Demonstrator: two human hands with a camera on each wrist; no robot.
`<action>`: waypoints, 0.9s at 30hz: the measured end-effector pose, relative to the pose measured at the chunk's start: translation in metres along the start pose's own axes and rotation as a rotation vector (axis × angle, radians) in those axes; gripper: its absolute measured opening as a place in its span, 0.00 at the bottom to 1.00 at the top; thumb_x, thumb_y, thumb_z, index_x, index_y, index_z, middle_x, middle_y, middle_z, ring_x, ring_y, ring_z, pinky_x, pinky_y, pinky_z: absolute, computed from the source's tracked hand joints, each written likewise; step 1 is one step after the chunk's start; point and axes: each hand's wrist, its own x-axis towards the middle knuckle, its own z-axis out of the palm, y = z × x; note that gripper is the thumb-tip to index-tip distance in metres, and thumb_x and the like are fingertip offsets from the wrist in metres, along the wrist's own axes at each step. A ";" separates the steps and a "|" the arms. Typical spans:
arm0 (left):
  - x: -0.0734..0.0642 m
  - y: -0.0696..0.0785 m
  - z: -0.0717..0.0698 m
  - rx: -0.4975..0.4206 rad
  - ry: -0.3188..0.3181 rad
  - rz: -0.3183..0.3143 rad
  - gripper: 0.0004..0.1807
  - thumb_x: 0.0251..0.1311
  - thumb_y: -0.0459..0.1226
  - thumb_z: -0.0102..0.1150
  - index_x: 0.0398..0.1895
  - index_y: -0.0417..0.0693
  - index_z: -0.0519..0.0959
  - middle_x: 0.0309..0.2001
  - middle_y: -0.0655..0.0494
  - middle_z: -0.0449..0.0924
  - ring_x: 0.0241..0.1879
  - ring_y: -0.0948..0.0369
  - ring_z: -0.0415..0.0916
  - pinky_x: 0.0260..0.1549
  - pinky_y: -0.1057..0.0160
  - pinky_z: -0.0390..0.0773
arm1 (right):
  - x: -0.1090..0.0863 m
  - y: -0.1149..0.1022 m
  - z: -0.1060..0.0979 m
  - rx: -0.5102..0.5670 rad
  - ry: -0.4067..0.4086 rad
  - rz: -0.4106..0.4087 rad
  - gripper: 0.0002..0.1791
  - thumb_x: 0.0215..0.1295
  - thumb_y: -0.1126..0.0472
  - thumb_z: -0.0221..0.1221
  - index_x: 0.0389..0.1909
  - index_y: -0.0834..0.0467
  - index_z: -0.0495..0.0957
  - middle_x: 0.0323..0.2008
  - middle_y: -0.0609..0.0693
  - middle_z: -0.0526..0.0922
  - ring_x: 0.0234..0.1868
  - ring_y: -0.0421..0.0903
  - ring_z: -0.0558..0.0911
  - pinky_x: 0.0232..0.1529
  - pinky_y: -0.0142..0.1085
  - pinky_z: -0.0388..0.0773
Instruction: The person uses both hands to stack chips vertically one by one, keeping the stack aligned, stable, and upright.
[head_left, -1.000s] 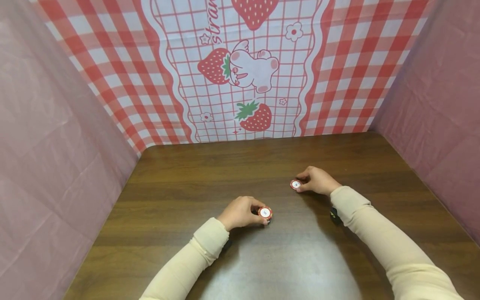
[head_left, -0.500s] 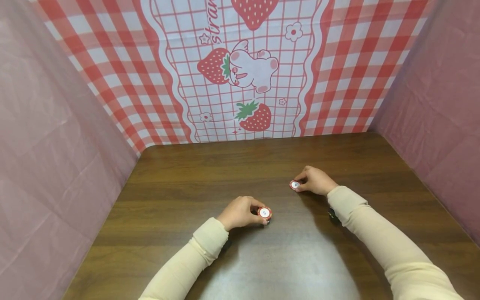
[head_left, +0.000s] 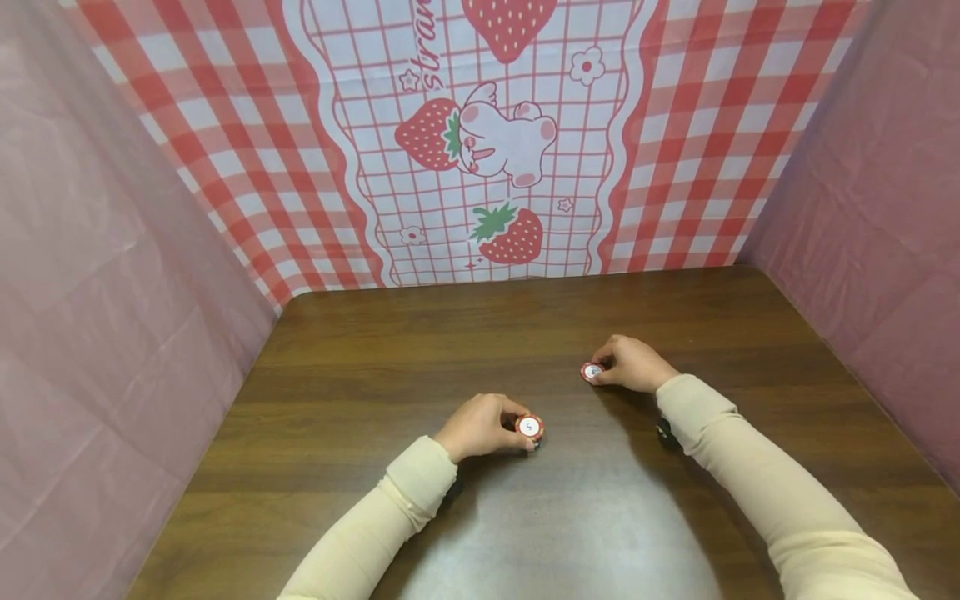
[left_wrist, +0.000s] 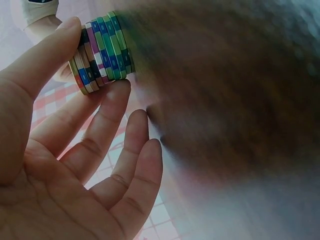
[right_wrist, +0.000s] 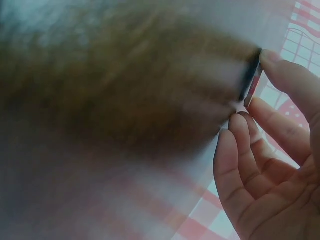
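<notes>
Near the middle of the wooden table, my left hand (head_left: 483, 427) grips a stack of poker chips (head_left: 529, 427) between thumb and fingers. Its top chip is red with a white centre. In the left wrist view the stack (left_wrist: 102, 55) shows several layers, with green, blue, purple and red edges. Farther back and to the right, my right hand (head_left: 633, 364) pinches one red poker chip (head_left: 592, 372) by its rim. The right wrist view shows that chip (right_wrist: 254, 86) edge-on between thumb and forefinger, at the tabletop. The other fingers of both hands are loosely bent.
The brown wooden table (head_left: 360, 350) reaches back to a red-and-white checked cloth (head_left: 690, 158) with strawberry prints. Pink cloth walls (head_left: 97, 292) stand on both sides. Bare tabletop lies between the two hands.
My right wrist has shifted very slightly to the left, with the red poker chip still pinched at nearly the same spot. My left hand and the stack have not visibly moved.
</notes>
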 end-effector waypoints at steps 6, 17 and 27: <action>-0.001 0.000 0.000 0.009 0.006 -0.002 0.22 0.45 0.49 0.76 0.45 0.57 0.87 0.40 0.63 0.86 0.38 0.68 0.77 0.40 0.70 0.73 | -0.001 -0.004 -0.001 0.127 0.016 0.046 0.14 0.55 0.58 0.70 0.39 0.63 0.85 0.34 0.52 0.87 0.33 0.42 0.79 0.37 0.37 0.75; -0.001 0.000 -0.002 0.003 0.001 0.001 0.21 0.45 0.48 0.76 0.44 0.56 0.87 0.37 0.64 0.85 0.35 0.69 0.75 0.38 0.70 0.73 | -0.010 -0.021 0.009 0.357 0.131 0.053 0.17 0.56 0.55 0.71 0.44 0.59 0.86 0.34 0.51 0.87 0.32 0.35 0.79 0.34 0.28 0.75; -0.001 0.001 -0.002 -0.003 -0.004 -0.003 0.19 0.45 0.47 0.76 0.44 0.57 0.87 0.35 0.65 0.85 0.34 0.69 0.74 0.37 0.71 0.73 | -0.020 -0.046 0.019 0.469 0.225 -0.046 0.16 0.55 0.57 0.71 0.44 0.58 0.86 0.33 0.50 0.86 0.32 0.34 0.79 0.33 0.28 0.77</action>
